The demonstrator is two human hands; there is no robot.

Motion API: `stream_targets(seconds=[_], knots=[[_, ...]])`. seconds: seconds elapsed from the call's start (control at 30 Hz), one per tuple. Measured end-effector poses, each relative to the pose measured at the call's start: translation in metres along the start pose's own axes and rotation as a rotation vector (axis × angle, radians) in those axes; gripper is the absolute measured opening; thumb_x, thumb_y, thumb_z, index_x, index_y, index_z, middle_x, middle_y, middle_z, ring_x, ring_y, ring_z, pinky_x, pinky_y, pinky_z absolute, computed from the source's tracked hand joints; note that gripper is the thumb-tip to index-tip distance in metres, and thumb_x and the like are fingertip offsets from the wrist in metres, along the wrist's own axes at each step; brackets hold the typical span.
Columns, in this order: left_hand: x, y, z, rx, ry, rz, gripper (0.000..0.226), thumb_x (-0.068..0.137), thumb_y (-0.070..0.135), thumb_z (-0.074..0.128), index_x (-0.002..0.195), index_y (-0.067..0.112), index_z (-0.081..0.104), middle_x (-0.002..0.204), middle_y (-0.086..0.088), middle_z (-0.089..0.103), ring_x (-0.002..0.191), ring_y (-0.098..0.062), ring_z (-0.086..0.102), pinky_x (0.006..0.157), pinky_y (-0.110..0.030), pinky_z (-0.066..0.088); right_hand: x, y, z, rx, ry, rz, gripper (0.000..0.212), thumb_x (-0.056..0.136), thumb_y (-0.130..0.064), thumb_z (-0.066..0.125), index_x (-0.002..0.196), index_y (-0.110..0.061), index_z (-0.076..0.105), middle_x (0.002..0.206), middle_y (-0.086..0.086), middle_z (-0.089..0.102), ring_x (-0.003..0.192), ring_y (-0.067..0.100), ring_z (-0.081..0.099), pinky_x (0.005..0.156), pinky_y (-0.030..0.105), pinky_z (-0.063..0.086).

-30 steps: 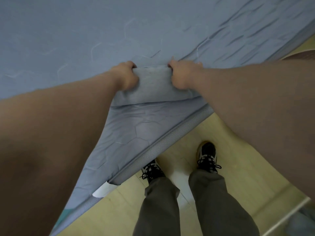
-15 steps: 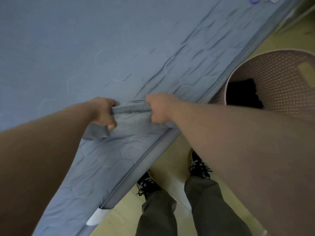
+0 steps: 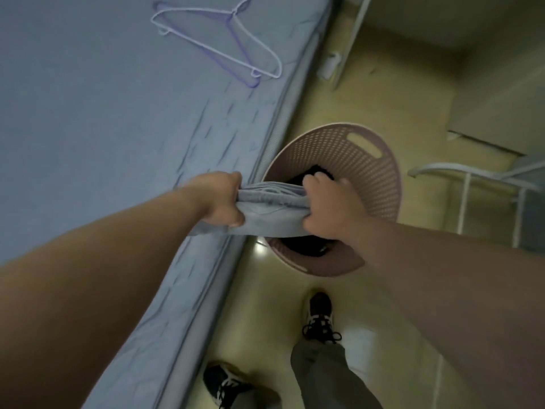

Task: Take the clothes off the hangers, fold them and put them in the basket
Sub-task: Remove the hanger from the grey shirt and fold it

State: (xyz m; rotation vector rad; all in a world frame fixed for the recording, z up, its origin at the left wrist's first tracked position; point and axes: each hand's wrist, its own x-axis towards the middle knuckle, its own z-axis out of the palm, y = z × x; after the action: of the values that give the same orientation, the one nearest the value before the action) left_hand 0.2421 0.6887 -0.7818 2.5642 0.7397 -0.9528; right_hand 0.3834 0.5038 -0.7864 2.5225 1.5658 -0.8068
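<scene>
A folded grey garment (image 3: 269, 208) hangs between my two hands at the bed's edge, partly over the basket's mouth. My left hand (image 3: 221, 199) grips its left end and my right hand (image 3: 330, 206) grips its right end, above the basket. The round pink perforated basket (image 3: 371, 172) stands on the floor against the bed's side, with a black garment (image 3: 306, 246) lying inside it. Two empty wire hangers (image 3: 224, 39) lie on the bed at the top.
The bed with its blue-grey sheet (image 3: 103, 113) fills the left. White metal frames (image 3: 472, 178) stand on the yellowish floor to the right. My feet in black shoes (image 3: 320, 317) are below the basket.
Both hands have lifted the folded grey garment off the bed and carried it right, to the basket's mouth. The view has swung right, bringing the basket and hangers into sight.
</scene>
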Motion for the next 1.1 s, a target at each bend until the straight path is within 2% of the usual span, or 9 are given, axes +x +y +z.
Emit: stream_targets(seconds=[0.17, 0.37, 0.47, 0.6, 0.73, 0.87, 0.97, 1.03, 1.1], knots=[[0.068, 0.107, -0.016, 0.213, 0.141, 0.137, 0.044, 0.072, 0.042, 0.058, 0.112, 0.025, 0.049, 0.118, -0.004, 0.064, 0.111, -0.029, 0.061, 0.092, -0.038, 0.041, -0.011, 0.103, -0.004, 0.106, -0.063, 0.232, 0.029, 0.083, -0.024, 0.059, 0.093, -0.020, 0.033, 0.088, 0.002, 0.037, 0.079, 0.024, 0.042, 0.067, 0.036, 0.034], [0.151, 0.168, 0.015, 0.371, 0.006, 0.128, 0.047, 0.083, 0.035, 0.050, 0.129, 0.024, 0.048, 0.128, -0.006, 0.059, 0.121, -0.031, 0.053, 0.109, -0.052, 0.022, 0.007, 0.161, 0.056, 0.282, -0.175, 0.393, 0.021, 0.088, -0.020, 0.056, 0.091, -0.017, 0.035, 0.080, 0.001, 0.039, 0.077, 0.025, 0.049, 0.053, 0.032, 0.032], [0.196, 0.176, 0.037, 0.403, -0.057, 0.154, 0.046, 0.087, 0.036, 0.043, 0.131, 0.024, 0.049, 0.128, -0.007, 0.060, 0.122, -0.032, 0.052, 0.111, -0.055, 0.016, 0.032, 0.172, 0.091, 0.421, -0.221, 0.494, 0.021, 0.089, -0.023, 0.056, 0.097, -0.015, 0.038, 0.090, 0.004, 0.047, 0.083, 0.025, 0.054, 0.064, 0.033, 0.047], [0.252, 0.178, 0.056, 0.442, -0.061, 0.209, 0.043, 0.089, 0.037, 0.041, 0.130, 0.024, 0.050, 0.127, -0.007, 0.060, 0.121, -0.032, 0.052, 0.107, -0.051, 0.021, 0.067, 0.191, 0.127, 0.431, -0.207, 0.516, 0.021, 0.091, -0.022, 0.054, 0.105, -0.014, 0.041, 0.101, 0.011, 0.057, 0.080, 0.025, 0.054, 0.065, 0.033, 0.047], [0.310, 0.181, 0.073, 0.423, -0.053, 0.232, 0.040, 0.091, 0.036, 0.041, 0.127, 0.024, 0.052, 0.130, -0.010, 0.058, 0.120, -0.034, 0.052, 0.100, -0.048, 0.036, 0.114, 0.213, 0.160, 0.261, -0.179, 0.496, 0.033, 0.091, -0.014, 0.054, 0.122, -0.006, 0.045, 0.118, 0.020, 0.059, 0.102, 0.037, 0.061, 0.077, 0.039, 0.048], [0.355, 0.182, 0.098, 0.364, 0.043, 0.275, 0.053, 0.091, 0.029, 0.049, 0.141, 0.014, 0.039, 0.139, -0.017, 0.049, 0.120, -0.040, 0.054, 0.092, -0.047, 0.046, 0.149, 0.215, 0.200, -0.097, 0.077, 0.362, 0.053, 0.085, -0.012, 0.045, 0.138, -0.005, 0.039, 0.136, 0.029, 0.041, 0.120, 0.045, 0.047, 0.098, 0.050, 0.035], [0.359, 0.174, 0.116, 0.495, 0.204, 0.473, 0.067, 0.092, 0.025, 0.050, 0.149, 0.010, 0.019, 0.155, -0.022, 0.020, 0.139, -0.043, 0.030, 0.102, -0.055, 0.038, 0.143, 0.207, 0.217, -0.294, 0.091, 0.325, 0.063, 0.084, -0.024, 0.038, 0.146, -0.018, 0.026, 0.146, 0.019, 0.030, 0.126, 0.037, 0.038, 0.098, 0.046, 0.029], [0.357, 0.167, 0.125, 0.599, 0.308, 0.612, 0.054, 0.099, 0.026, 0.039, 0.147, 0.013, 0.019, 0.160, -0.019, 0.009, 0.148, -0.041, 0.010, 0.110, -0.061, 0.028, 0.134, 0.204, 0.226, -0.251, 0.064, 0.376, 0.054, 0.092, -0.030, 0.047, 0.143, -0.019, 0.032, 0.147, 0.020, 0.033, 0.126, 0.039, 0.040, 0.098, 0.048, 0.035], [0.356, 0.161, 0.125, 0.646, 0.339, 0.669, 0.044, 0.101, 0.027, 0.033, 0.143, 0.016, 0.025, 0.161, -0.019, 0.009, 0.148, -0.042, 0.006, 0.112, -0.063, 0.023, 0.129, 0.203, 0.232, -0.171, -0.033, 0.422, 0.055, 0.096, -0.034, 0.044, 0.147, -0.020, 0.029, 0.155, 0.023, 0.022, 0.136, 0.045, 0.031, 0.106, 0.054, 0.031]])
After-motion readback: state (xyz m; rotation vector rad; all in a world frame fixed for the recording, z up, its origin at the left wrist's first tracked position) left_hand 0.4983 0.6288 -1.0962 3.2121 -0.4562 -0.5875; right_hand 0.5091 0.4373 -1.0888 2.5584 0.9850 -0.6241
